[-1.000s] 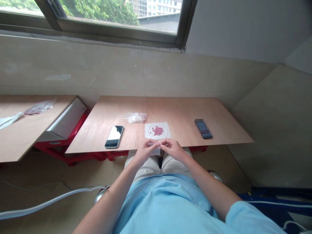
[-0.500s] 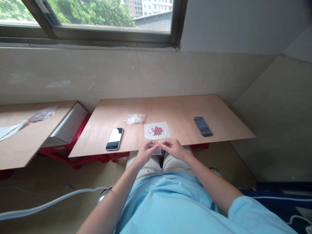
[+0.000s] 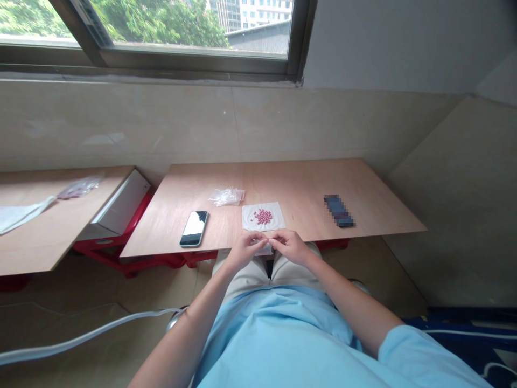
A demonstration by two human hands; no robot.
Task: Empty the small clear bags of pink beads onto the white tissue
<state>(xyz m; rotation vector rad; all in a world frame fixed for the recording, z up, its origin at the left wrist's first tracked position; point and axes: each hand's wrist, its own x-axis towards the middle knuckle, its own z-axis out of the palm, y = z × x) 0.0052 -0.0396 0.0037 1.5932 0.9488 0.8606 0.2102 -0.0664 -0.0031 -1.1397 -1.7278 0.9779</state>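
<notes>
At the front edge of the table, over my lap, my left hand (image 3: 247, 249) and my right hand (image 3: 288, 243) meet at the fingertips. Between them they pinch a small clear plastic bag (image 3: 264, 250), which hangs below the fingers. Whether anything is inside it I cannot tell. Just beyond my hands lies a white cloth or tissue (image 3: 278, 215) bearing a cluster of small red beads (image 3: 263, 216). Behind it, to the left, rests a pile of clear plastic bags (image 3: 227, 196).
A phone (image 3: 194, 229) lies left on the wooden table (image 3: 299, 183); a pixelated dark object (image 3: 339, 210) lies right. Another table (image 3: 48, 237) at far left holds a plastic bag (image 3: 81, 186) and white cloth (image 3: 24, 215). A pale hose (image 3: 92, 330) crosses the lower left.
The whole view has shifted slightly, so things appear a little further right. Both hands keep their pinch on the bag, with barely any change in the fingers.
</notes>
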